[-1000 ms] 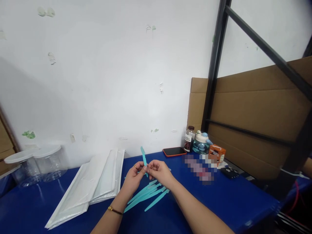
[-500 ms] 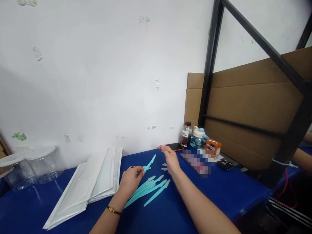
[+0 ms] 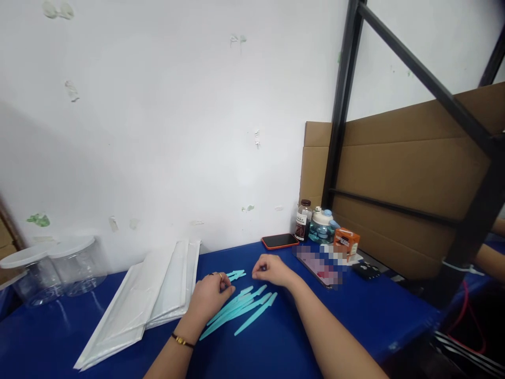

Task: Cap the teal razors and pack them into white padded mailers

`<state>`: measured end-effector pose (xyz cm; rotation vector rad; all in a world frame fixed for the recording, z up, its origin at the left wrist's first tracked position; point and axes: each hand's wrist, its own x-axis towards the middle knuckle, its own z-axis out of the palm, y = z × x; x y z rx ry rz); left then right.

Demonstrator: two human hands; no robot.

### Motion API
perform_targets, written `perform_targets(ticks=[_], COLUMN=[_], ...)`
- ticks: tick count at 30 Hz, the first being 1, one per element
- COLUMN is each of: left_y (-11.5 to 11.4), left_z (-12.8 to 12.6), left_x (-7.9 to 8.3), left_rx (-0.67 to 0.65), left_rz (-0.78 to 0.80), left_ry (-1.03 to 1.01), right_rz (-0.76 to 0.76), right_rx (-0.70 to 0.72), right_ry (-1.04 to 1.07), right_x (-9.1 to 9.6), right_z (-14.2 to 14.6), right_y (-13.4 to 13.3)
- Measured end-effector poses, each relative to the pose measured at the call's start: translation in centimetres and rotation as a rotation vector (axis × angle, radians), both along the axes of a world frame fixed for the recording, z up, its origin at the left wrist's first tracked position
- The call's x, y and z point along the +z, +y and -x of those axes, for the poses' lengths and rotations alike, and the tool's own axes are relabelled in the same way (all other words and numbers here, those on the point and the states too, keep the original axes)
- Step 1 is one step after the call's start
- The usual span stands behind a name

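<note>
Several turquoise eyebrow razors [image 3: 254, 316] lie fanned out on the blue table in front of me. My left hand [image 3: 213, 297] is just above their left side, fingers curled in; whether anything is between them is hidden. Beyond its knuckles, more turquoise razors [image 3: 237, 275] lie crossed on the table. My right hand [image 3: 270, 269] hovers to the right of these, thumb and fingertips pinched together. Nothing I can name shows in that pinch.
White padded envelopes [image 3: 134, 310] are stacked on the left, beside clear lidded jars [image 3: 79, 268]. At the back right are a phone [image 3: 280, 241], a dark-capped bottle [image 3: 303, 221], a water jug [image 3: 321, 227], an orange box [image 3: 346, 243] and a second phone [image 3: 317, 267]. A black metal frame [image 3: 338, 105] rises behind.
The razor pinched upright in my left hand no longer shows there. My right hand has come down and left, its fingers now curled into a pinch, covering where small translucent pieces lay.
</note>
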<state>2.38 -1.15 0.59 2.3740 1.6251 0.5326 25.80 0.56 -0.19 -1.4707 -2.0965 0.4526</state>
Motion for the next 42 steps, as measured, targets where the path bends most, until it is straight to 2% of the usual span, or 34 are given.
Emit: perform_targets(ticks=[3, 8, 12, 15, 21, 29, 33, 37, 42], left_y=[-0.2, 0.3, 0.9, 1.1, 0.7, 1.3, 0.7, -0.1, -0.3], left_z=[-0.4, -0.5, -0.1, 0.0, -0.5, 0.9, 0.3, -0.8, -1.1], left_x=[-0.6, -1.4, -1.1, -0.5, 0.2, -0.3, -0.2, 0.0, 0.2], left_rx=[-0.063, -0.040, -0.023, 0.004, -0.062, 0.075, 0.032, -0.087, -0.122], left_rz=[0.120, 0.188, 0.112, 0.098, 0.040, 0.039, -0.057, -0.002, 0.017], left_ry=[-0.045, -0.068, -0.053, -0.023, 0.000, 0.128, 0.064, 0.066, 0.129], right_rz=[0.067, 0.094, -0.001, -0.041, -0.010, -0.048, -0.022, 0.035, 0.080], right_rx=[0.159, 0.217, 0.153, 0.095, 0.232, 0.001, 0.105, 0.160, 0.188], right_ry=[-0.066, -0.113, -0.137, -0.065, -0.094, -0.184, -0.223, -0.278, -0.218], right_x=[-0.1, -0.2, 0.3, 0.8, 1.1, 1.0, 0.8, 0.5, 1.0], right_z=[1.7, 2.6, 1.4, 1.1, 2.2, -1.5, -1.0, -0.1, 0.4], right_y=[-0.6, -0.7, -0.5, -0.7, -1.0, -0.2, -0.5, -0.7, -0.9])
